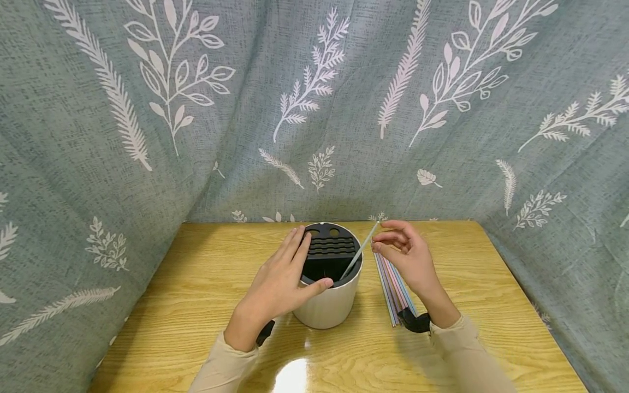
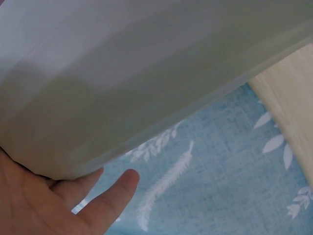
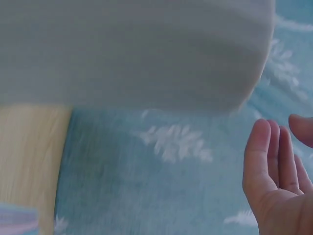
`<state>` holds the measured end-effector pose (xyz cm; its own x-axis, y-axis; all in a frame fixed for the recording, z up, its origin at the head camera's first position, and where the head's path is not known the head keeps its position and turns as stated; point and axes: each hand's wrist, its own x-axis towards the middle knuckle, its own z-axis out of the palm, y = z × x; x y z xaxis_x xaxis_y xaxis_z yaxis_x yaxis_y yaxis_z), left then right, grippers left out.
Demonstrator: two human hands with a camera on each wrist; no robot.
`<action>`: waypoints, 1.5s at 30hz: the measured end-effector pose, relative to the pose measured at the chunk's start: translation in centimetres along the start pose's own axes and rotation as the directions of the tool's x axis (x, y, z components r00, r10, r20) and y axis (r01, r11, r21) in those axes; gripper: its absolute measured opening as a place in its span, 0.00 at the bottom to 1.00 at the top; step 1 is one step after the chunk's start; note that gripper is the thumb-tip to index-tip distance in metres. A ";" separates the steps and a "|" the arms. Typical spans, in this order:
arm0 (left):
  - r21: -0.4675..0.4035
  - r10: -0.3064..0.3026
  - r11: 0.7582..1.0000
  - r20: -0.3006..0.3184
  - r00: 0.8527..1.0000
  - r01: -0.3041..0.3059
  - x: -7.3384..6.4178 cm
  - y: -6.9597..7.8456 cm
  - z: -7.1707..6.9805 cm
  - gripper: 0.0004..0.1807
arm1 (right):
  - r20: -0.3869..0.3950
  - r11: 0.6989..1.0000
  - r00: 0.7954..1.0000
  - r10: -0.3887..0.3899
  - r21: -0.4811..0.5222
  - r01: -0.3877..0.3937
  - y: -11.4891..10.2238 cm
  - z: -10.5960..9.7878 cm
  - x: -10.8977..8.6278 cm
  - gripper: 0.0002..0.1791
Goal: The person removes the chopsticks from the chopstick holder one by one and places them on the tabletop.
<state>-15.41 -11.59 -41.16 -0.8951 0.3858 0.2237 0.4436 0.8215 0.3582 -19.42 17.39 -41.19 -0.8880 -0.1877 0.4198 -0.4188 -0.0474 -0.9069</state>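
A white round pen holder (image 1: 325,308) with a black divided top stands on the table. Its top has round holes and wavy slots at the back and a larger dark compartment in front. My left hand (image 1: 282,278) rests on its left rim, fingers straight and thumb along the near edge. A thin pale straw (image 1: 360,249) leans out of the front compartment to the right. Beside its upper end is my right hand (image 1: 408,254), fingers loosely bent. In the right wrist view a gap shows between thumb and fingertips (image 3: 261,129), with nothing in it.
Several pastel straws (image 1: 390,295) lie in a bundle on the wooden table (image 1: 206,316), right of the pen holder and partly under my right hand. A leaf-patterned blue-grey cloth (image 1: 245,180) hangs behind the table and along both sides.
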 end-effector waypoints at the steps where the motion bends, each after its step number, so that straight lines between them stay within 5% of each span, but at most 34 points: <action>1: 0.000 0.000 1.000 0.000 1.000 0.000 0.0 0.0 0.0 0.58 | 0.006 1.000 1.000 -0.014 0.026 0.014 -0.2 0.5 -0.2 0.23; 16: 0.000 0.008 1.000 -0.017 1.000 -0.008 0.0 -0.1 0.1 0.57 | 0.040 0.990 0.991 -0.124 0.073 0.121 -0.3 2.8 -0.4 0.23; 24: -0.003 0.011 1.000 -0.017 1.000 -0.011 0.0 -0.1 0.1 0.58 | -0.001 0.972 0.975 -0.222 0.084 0.221 -3.0 2.7 1.0 0.24; 28: -0.001 0.015 1.000 -0.020 1.000 -0.015 0.0 -0.1 0.2 0.58 | -0.056 0.923 0.947 -0.316 0.212 0.321 -5.6 2.3 1.8 0.25; 33: 0.003 0.016 1.000 -0.020 1.000 -0.016 0.0 -0.1 0.2 0.57 | -0.171 0.780 0.908 -0.383 0.466 0.417 -9.2 0.8 2.4 0.25; 35: 0.003 0.012 1.000 -0.016 1.000 -0.012 0.0 0.0 0.1 0.57 | -0.215 0.753 0.905 -0.367 0.503 0.425 -10.4 0.0 2.4 0.25; 37: -0.001 0.007 1.000 -0.011 1.000 -0.007 0.0 0.0 0.1 0.57 | -0.239 0.762 0.915 -0.326 0.506 0.404 -10.9 -1.0 2.4 0.25; 40: -0.008 0.000 1.000 -0.009 1.000 0.000 -0.1 0.0 0.1 0.57 | -0.215 0.838 0.947 -0.240 0.447 0.314 -10.3 -2.5 2.3 0.26; 45: -0.015 -0.004 1.000 -0.007 1.000 0.004 -0.1 0.1 0.1 0.57 | -0.127 0.959 0.992 0.006 0.282 0.030 -6.1 -4.4 2.4 0.24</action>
<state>-15.29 -11.53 -41.25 -0.8966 0.3794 0.2281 0.4405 0.8169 0.3724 -19.84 21.51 -34.43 -0.9074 -0.0615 0.4157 -0.3750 -0.3277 -0.8672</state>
